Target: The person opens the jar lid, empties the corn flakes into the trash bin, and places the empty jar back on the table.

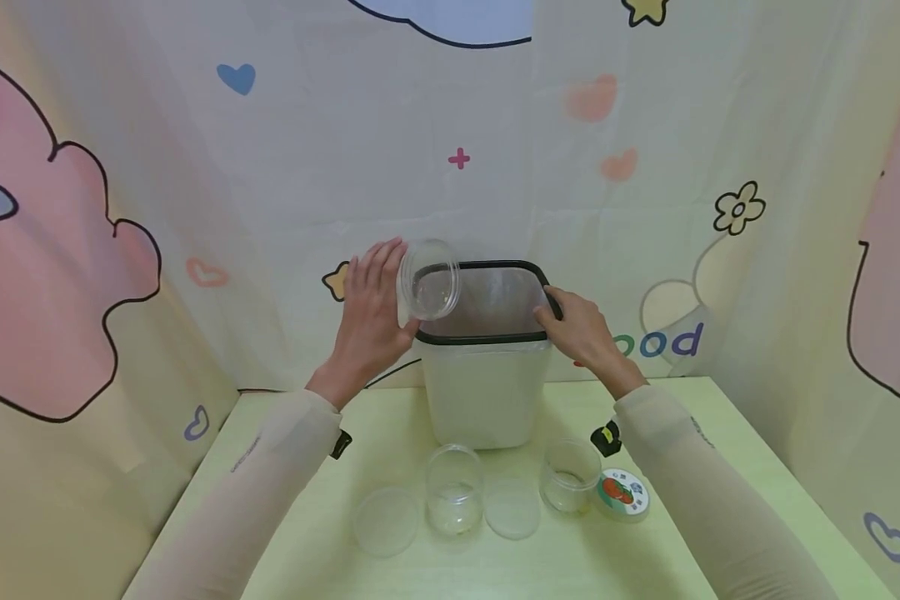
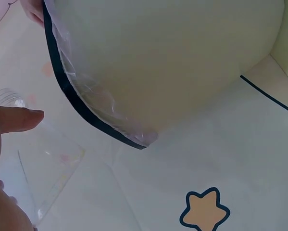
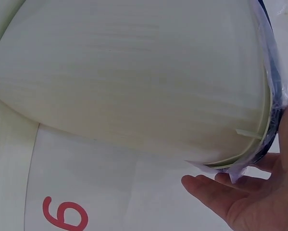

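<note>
My left hand (image 1: 371,312) grips a clear plastic jar (image 1: 431,283), tilted with its round end toward me, over the left side of a white trash bin (image 1: 483,396). In the left wrist view, the thumb (image 2: 21,119) lies along the jar's side (image 2: 57,166), and the bin's wall (image 2: 182,62) fills the upper part. At the bin's right side, my right hand (image 1: 581,325) holds the black rim, where the right wrist view shows a thin plastic liner (image 3: 273,62) folded over. The bin's bottom inside is hidden.
Before the bin on the table (image 1: 300,500) stand two clear jars, one in the middle (image 1: 454,492) and one to the right (image 1: 570,483). Two translucent lids (image 1: 386,522) lie near them. A tomato-pictured lid (image 1: 623,494) is at the right. A printed curtain (image 1: 390,150) hangs behind.
</note>
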{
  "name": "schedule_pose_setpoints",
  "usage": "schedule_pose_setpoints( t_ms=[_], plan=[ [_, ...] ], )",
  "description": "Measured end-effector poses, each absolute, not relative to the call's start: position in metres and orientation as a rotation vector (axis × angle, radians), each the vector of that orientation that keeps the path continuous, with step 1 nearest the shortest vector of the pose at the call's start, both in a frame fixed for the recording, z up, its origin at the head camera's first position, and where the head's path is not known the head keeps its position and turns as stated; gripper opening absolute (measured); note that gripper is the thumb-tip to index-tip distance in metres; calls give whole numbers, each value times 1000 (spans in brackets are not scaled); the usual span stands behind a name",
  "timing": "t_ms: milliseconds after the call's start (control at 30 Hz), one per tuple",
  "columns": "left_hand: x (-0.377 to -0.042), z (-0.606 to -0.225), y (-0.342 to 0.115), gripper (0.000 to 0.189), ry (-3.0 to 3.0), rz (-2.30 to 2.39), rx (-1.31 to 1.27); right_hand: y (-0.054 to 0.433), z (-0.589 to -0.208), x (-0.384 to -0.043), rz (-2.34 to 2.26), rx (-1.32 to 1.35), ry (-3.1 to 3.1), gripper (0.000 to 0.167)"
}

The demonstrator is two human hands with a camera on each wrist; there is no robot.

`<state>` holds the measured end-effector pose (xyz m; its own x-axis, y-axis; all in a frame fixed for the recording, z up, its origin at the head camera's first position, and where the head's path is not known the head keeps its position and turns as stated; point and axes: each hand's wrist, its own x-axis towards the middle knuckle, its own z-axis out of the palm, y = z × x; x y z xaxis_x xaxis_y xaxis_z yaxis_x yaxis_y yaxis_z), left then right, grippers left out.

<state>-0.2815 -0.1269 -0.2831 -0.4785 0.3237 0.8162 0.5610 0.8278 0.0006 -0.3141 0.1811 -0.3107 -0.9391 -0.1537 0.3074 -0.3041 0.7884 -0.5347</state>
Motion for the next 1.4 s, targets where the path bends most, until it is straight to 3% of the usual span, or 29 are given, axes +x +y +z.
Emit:
schedule_pose_setpoints(
  t_ms=[833, 1400],
  plan=[
    [-254, -315, -154, 105, -2040, -687, -544, 181, -306, -302, 815, 407, -2710, 65],
    [-244, -347, -174, 110, -2136, -912, -367, 178, -309, -265, 748, 448, -2593, 68]
  ],
)
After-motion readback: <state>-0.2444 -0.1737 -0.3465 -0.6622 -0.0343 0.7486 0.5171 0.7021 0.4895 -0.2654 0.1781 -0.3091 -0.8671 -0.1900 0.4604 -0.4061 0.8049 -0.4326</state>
